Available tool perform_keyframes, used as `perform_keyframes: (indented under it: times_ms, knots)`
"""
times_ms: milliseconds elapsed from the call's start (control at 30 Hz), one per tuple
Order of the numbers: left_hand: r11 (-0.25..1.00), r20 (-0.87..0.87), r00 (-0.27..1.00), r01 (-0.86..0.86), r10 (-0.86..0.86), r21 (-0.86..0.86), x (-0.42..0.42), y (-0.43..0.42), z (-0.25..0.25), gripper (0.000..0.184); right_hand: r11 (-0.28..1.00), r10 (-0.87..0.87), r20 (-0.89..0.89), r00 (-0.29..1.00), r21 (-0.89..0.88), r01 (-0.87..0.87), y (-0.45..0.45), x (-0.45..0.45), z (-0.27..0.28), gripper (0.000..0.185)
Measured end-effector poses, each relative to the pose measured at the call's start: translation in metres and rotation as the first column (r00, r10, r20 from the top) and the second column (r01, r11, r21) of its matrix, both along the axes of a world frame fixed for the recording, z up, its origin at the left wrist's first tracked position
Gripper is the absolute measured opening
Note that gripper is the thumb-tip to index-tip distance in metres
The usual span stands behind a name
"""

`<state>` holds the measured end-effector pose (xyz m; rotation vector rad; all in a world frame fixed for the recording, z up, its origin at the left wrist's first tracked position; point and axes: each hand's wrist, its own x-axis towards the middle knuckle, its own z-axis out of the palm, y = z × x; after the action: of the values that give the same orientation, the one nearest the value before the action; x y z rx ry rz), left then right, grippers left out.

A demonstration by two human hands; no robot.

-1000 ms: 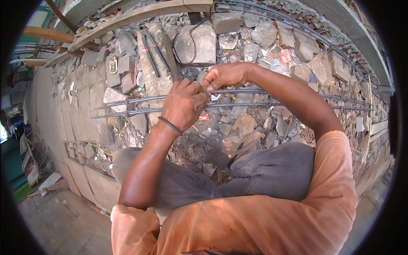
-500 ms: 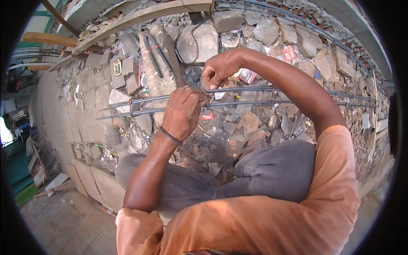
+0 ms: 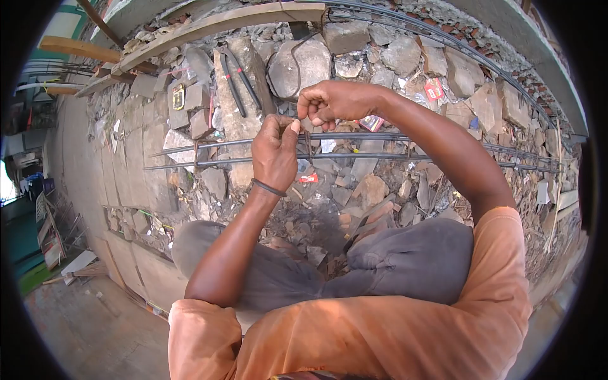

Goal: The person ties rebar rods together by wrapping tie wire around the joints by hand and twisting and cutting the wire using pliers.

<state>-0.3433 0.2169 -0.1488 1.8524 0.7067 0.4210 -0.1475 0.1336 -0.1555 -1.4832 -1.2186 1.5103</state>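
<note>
My left hand (image 3: 275,151) is closed, thumb and forefinger pinched together just above the steel reinforcing bars (image 3: 361,156). Close beside it, my right hand (image 3: 324,106) has its fingers curled in a pinch, the fingertips almost meeting those of the left. Whatever thin thing they may hold is too small to make out. A rusty stirrup (image 3: 308,144) goes around the bars just below both hands. Another stirrup (image 3: 196,154) sits near the bars' left end. Long-handled pincers (image 3: 238,82) with red and black handles lie on a concrete slab beyond the left hand.
Broken stone and rubble (image 3: 373,190) cover the ground around my legs. A wooden beam (image 3: 215,30) runs along the far side, and more steel bars (image 3: 468,47) curve along the wall at upper right. A yellow-and-black packet (image 3: 178,97) lies left of the pincers.
My left hand has lifted off the bars and turned, its thumb and forefinger now pinched. The right hand has shifted slightly up and left, off the stirrup, closer to the left fingertips.
</note>
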Motion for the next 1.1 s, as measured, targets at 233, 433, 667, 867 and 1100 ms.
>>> perform_keyframes:
  times_ms: [233, 433, 667, 867, 1100]
  knots:
    - [0.975, -0.388, 0.919, 0.021, 0.068, 0.221, 0.018, 0.027, 0.007, 0.021, 0.992, -0.057, 0.135, 0.989, 0.117, 0.042, -0.014, -0.016, 0.009, 0.021]
    - [0.962, -0.635, 0.754, 0.266, -0.171, 0.056, 0.026, 0.060, 0.016, 0.029, 0.926, 0.050, 0.541, 0.840, 0.290, -0.242, -0.008, -0.023, 0.027, 0.026]
    - [0.941, -0.441, 0.834, 0.263, -0.332, -0.212, 0.021, 0.084, 0.003, 0.024, 0.924, 0.031, 0.612, 0.790, 0.284, -0.256, -0.008, -0.030, 0.027, 0.028]
    - [0.882, -0.284, 0.873, 0.448, -0.396, 0.146, 0.010, 0.089, 0.019, 0.015, 0.953, 0.088, 0.692, 0.717, 0.152, -0.264, -0.003, -0.037, 0.044, 0.036]
    - [0.644, -0.384, 0.737, 0.674, -0.556, 0.361, 0.002, 0.071, -0.002, 0.016, 0.962, 0.157, 0.842, 0.516, -0.011, -0.274, 0.008, -0.056, 0.051, 0.031]
